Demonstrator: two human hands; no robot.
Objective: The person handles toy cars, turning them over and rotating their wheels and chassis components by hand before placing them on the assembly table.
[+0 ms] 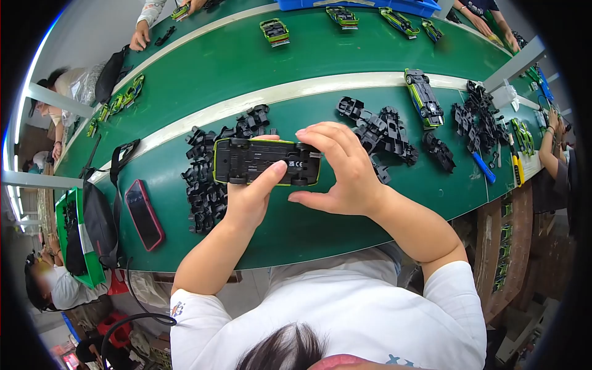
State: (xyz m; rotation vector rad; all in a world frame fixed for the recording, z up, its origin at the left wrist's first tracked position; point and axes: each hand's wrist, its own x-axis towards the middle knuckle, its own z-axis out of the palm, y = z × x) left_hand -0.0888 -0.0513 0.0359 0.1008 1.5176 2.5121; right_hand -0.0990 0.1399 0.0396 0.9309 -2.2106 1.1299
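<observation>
A toy car (246, 161) with a black underside and a green rim is held upside down over the green table. My left hand (256, 191) grips it from below, the thumb lying across the underside. At the car's right end is my right hand (345, 166), its fingers curved over the upper corner and its thumb apart below. Whether the right fingertips press on the car is hard to tell. Black plastic parts (200, 179) lie in rows left of the car, and another pile of black parts (388, 132) is beyond my right hand.
A phone (143, 214) and a black bag (100, 216) lie at left, beside a green crate (92, 265). Another car (424, 98), a blue-handled tool (484, 168) and yellow cutters (517, 163) lie at right. Co-workers' hands (140, 36) show across the belt (222, 68).
</observation>
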